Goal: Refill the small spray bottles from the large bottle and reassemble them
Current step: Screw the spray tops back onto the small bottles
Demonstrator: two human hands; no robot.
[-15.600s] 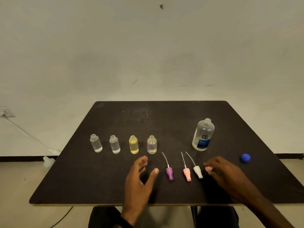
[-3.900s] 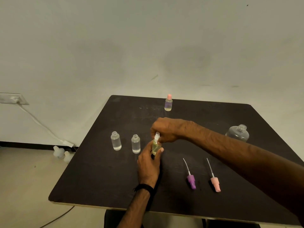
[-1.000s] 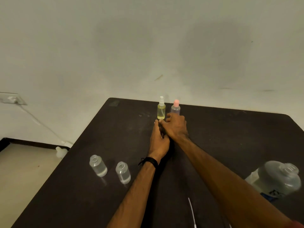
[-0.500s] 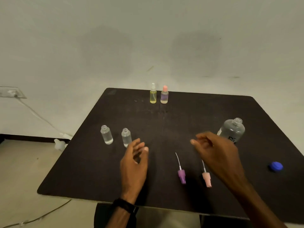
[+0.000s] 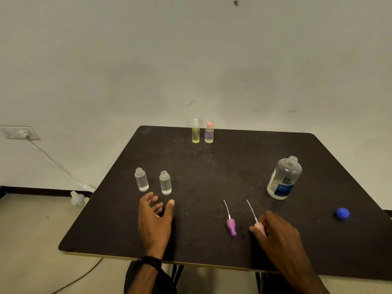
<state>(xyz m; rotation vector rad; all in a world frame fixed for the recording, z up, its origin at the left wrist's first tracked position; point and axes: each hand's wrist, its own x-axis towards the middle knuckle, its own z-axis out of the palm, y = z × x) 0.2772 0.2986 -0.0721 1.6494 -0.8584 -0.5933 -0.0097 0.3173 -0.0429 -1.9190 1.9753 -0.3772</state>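
Note:
Two uncapped small clear bottles (image 5: 141,182) (image 5: 165,182) stand on the dark table (image 5: 212,177) at the left. My left hand (image 5: 156,217) hovers just in front of them, fingers apart, holding nothing. A purple spray head (image 5: 230,224) with its tube lies flat near the front. Beside it my right hand (image 5: 275,234) closes its fingertips on the pink spray head (image 5: 259,226), which still rests on the table. At the far edge stand a capped yellow bottle (image 5: 195,134) and a capped purplish bottle (image 5: 209,133). The large open bottle (image 5: 284,179) stands at the right.
A blue cap (image 5: 342,213) lies on the table at the right, near the edge. On the floor at the left are a white cable (image 5: 53,161), a wall socket (image 5: 19,132) and a small white plastic piece (image 5: 77,198).
My right hand has dropped from above the table onto the pink spray head and pinched it. My left hand has moved slightly forward toward the two open bottles.

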